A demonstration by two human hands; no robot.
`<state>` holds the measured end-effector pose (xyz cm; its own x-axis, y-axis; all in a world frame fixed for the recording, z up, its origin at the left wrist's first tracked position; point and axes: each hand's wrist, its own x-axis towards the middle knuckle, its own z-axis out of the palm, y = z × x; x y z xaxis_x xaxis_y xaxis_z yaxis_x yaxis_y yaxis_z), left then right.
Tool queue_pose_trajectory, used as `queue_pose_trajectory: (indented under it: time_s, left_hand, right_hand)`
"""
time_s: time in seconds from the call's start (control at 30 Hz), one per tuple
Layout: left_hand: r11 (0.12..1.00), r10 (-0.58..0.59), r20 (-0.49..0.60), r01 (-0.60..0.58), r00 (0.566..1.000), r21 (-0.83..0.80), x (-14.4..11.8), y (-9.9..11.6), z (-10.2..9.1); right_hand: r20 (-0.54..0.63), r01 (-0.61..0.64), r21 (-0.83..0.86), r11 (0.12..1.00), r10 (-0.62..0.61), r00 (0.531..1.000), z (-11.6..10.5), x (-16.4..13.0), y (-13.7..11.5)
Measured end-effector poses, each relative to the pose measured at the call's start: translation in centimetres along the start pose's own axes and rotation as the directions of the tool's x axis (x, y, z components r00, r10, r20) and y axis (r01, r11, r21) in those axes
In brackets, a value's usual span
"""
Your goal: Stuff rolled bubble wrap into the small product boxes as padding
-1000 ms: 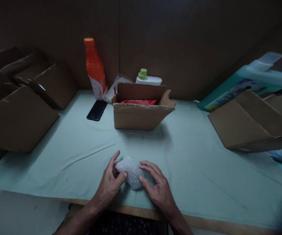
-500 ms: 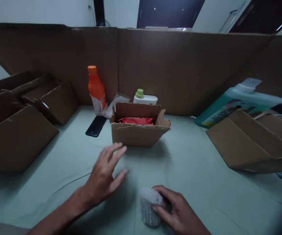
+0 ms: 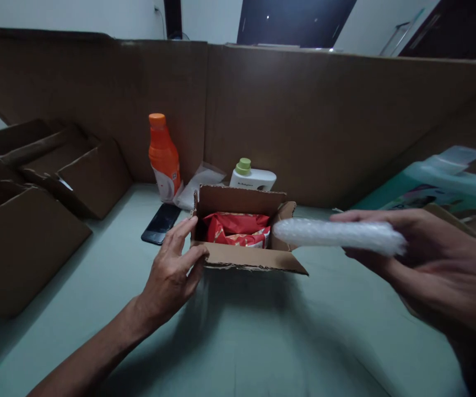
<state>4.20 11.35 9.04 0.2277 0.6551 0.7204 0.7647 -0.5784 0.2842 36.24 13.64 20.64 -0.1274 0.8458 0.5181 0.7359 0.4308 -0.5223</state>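
Observation:
My right hand holds a bubble-wrapped packet up in the air, thumb below and fingers above. Its left end reaches the right side of a small open cardboard box in the view. What the wrap encloses cannot be made out. At the box's front left corner, my left hand grips the cardboard, with the thumb by the front flap and the fingers along the left side. Inside the box lies a shiny red packet with some white and gold print.
Behind the box are an orange bottle, a clear plastic bag, and a white bottle with a green cap. A phone lies to its left. Larger cardboard boxes stand at left; a teal jug leans at right.
My right hand has lifted the bubble-wrapped packet from low at the front up and to the right. My left hand has moved onto the box, whose front flap now folds outward.

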Motion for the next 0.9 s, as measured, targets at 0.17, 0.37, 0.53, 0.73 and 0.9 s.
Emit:
queue_pose_trajectory:
  time_s: [0.17,0.37,0.53,0.73,0.9]
  left_hand:
    - [1.000,0.002,-0.028,-0.002,1.000,-0.025,0.0,-0.3,0.4]
    - [0.999,-0.006,-0.038,0.005,0.999,-0.045,-0.2,-0.4,0.5]
    - [0.998,0.001,-0.053,-0.004,0.999,-0.070,-0.1,-0.6,0.7]
    - [0.995,-0.003,-0.053,-0.002,0.999,-0.101,-0.2,-0.8,0.7]
    - [0.994,0.016,-0.062,-0.022,0.998,-0.103,-0.1,-1.1,1.0]
  right_hand:
    - [0.307,-0.032,0.112,0.993,-0.004,0.952,6.2,5.2,-3.3]
    - [0.606,-0.089,-0.014,0.996,0.079,0.792,15.3,7.2,-5.7]
    - [0.738,0.047,-0.114,0.992,0.053,0.673,15.9,7.1,-5.9]
    - [0.782,0.240,-0.278,0.930,0.074,0.619,16.0,7.6,-7.6]
    - [0.832,0.403,-0.306,0.862,0.037,0.553,17.0,7.7,-8.7]
